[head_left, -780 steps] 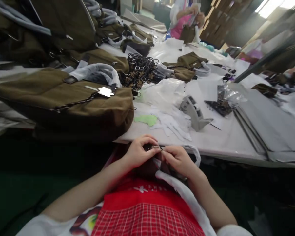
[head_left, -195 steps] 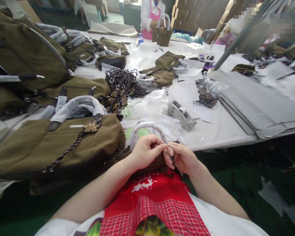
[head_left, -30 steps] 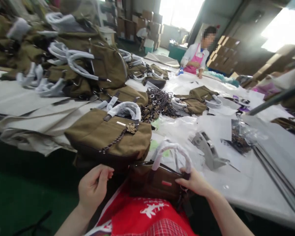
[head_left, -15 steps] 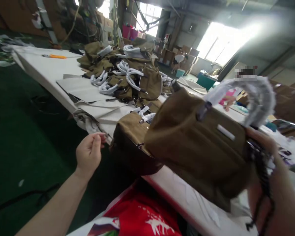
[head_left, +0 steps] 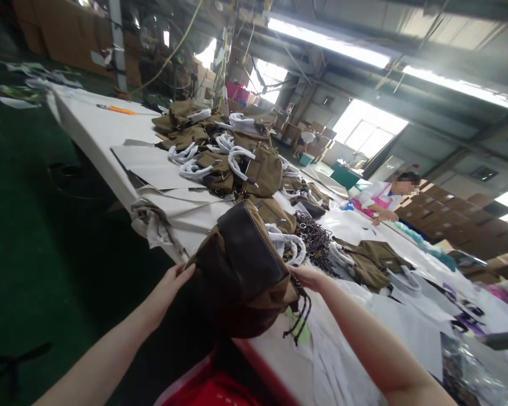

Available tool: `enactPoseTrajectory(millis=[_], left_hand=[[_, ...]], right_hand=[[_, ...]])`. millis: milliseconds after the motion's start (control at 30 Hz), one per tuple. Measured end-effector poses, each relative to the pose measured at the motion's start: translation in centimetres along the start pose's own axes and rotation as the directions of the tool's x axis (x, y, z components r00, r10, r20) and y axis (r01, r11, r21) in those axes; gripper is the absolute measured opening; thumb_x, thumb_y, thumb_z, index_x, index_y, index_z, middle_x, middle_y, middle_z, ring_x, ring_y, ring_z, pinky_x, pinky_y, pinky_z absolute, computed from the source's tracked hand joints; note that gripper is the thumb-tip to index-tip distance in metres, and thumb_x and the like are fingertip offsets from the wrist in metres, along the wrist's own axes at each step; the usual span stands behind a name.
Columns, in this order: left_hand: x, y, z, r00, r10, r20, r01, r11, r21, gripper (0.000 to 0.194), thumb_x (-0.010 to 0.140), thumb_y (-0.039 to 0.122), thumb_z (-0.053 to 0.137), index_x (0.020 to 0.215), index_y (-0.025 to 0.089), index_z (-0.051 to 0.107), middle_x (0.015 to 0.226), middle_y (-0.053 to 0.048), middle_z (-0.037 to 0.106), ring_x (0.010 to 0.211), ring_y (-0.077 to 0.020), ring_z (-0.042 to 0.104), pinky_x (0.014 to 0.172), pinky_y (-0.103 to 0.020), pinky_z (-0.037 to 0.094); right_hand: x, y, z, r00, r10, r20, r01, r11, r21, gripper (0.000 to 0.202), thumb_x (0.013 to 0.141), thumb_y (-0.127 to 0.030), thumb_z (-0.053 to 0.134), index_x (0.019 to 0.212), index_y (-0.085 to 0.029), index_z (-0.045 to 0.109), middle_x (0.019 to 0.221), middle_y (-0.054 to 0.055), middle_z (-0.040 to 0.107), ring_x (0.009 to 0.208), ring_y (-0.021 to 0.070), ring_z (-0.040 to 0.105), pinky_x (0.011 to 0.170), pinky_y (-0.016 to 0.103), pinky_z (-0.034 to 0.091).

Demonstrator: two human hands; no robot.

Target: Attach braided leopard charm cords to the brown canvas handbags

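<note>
Olive-brown fabric with a dark, smooth panel: one bag (head_left: 245,254), tilted, its panel turned up toward the wearer, at the near edge of the bench (head_left: 78,113), partly overhanging the dark gap below.

Left hand (head_left: 173,287): at the bag's left end, fingers drawn narrow, tips at the fabric; whether they grip it or merely press against it cannot be told from this angle.

Right hand (head_left: 307,277): at the bag's opposite end, fingers holding it, partly hidden by the fabric. Dark braided cords (head_left: 300,324) hang just below this hand, loose ends down.

White-wrapped handles (head_left: 294,248): one set, directly behind the bag, near the right hand.

Pile of bags (head_left: 220,149): same olive-brown, several, heaped farther along the bench, handles wrapped in white.

Heap of dark cords (head_left: 315,239): tangled, metal rings among them, lying beyond the right hand.

Flattened olive bag (head_left: 368,265): one, lying on the bench to the right of the heap.

Grey sheets (head_left: 152,166): stacked in front of the pile. Crumpled cloth (head_left: 152,223): at the bench edge, just beyond the left hand.

Orange-handled tool (head_left: 121,110): one, lying toward the far left end of the bench.

Clear plastic bag (head_left: 469,372): lower right, dark contents.

Co-worker (head_left: 379,200): one, white sleeves and pink apron, across the bench at right, hands low over the surface.

Brown cartons (head_left: 440,211): stacked behind the co-worker.
</note>
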State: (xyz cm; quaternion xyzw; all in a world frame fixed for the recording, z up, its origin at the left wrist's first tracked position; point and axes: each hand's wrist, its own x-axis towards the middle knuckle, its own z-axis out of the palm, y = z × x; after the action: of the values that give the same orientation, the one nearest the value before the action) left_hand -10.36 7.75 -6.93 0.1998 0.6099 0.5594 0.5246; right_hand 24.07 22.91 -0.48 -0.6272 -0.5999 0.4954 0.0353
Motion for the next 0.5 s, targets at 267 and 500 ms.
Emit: enactPoseTrajectory(millis=[267,500], left_hand=[[0.1,-2.7,1.7,0.980,-0.195,0.027,0.197,0.972,-0.130,0.076,0.069,0.054,0.079,0.129,0.026,0.042,0.132,-0.012,0.058,0.108,-0.0270,0.065,0.075,-0.036,0.055],[1.3,-2.8,0.2,0.969,-0.227,0.100,0.237,0.966,-0.105,0.058,0.077,0.041,0.077,0.126,0.029,0.049,0.118,-0.006,0.066,0.093,-0.0228,0.070,0.068,-0.031,0.058]], right_hand=[[0.5,-0.7,2.7,0.994,-0.013,0.106,-0.017,0.962,0.273,0.043,0.095,-0.047,0.049,0.077,-0.013,0.069,0.078,0.013,0.073,0.080,0.0241,0.072,0.079,0.036,0.057],[0.6,-1.4,3.2,0.990,-0.010,0.139,-0.037,0.944,0.328,0.042,0.093,-0.047,0.055,0.074,-0.011,0.066,0.069,0.007,0.070,0.070,0.0204,0.069,0.070,0.035,0.056]])
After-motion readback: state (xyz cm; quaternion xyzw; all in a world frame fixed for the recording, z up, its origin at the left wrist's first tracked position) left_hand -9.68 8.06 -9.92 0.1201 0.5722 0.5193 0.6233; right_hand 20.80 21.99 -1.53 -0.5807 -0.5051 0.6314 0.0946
